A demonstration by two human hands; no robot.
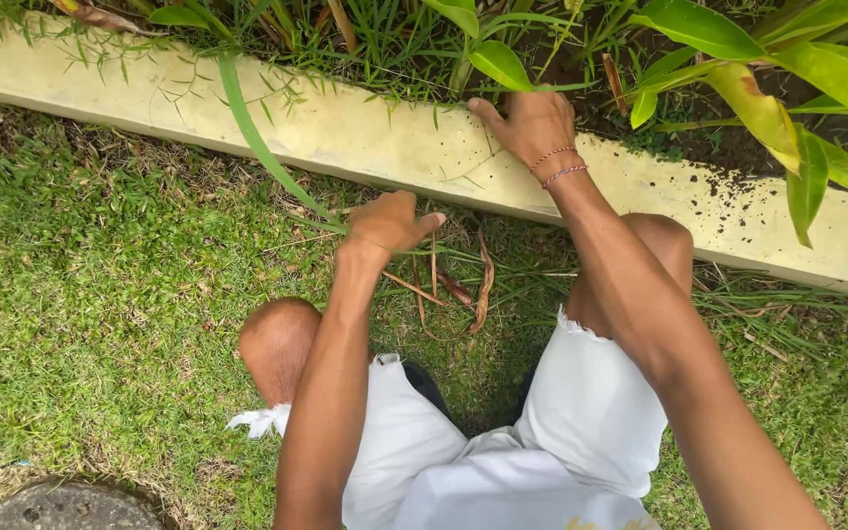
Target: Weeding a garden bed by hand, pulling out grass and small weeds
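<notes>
While the person squats on the lawn (100, 294) with both knees spread, the left hand (390, 222) hangs low over the grass just in front of the pale concrete curb (365, 147). Its grip is closed around a long green grass blade (252, 132), which runs up and to the left from the fist, across the curb and toward the planting bed. Just right of that hand, a few dry brown leaves (483, 285) lie on the ground between the knees.

The right hand (532, 126) rests on the top edge of the curb, fingers reaching into the bed among thin grass stems and broad green leaves (503, 64). Whether its grip holds anything I cannot tell, since the fingertips are hidden by the plants. Two thin bracelets (559, 165) circle that wrist. Dark soil (738, 191) is scattered on the curb to the right. White shorts (503, 461) cover the thighs below.
</notes>
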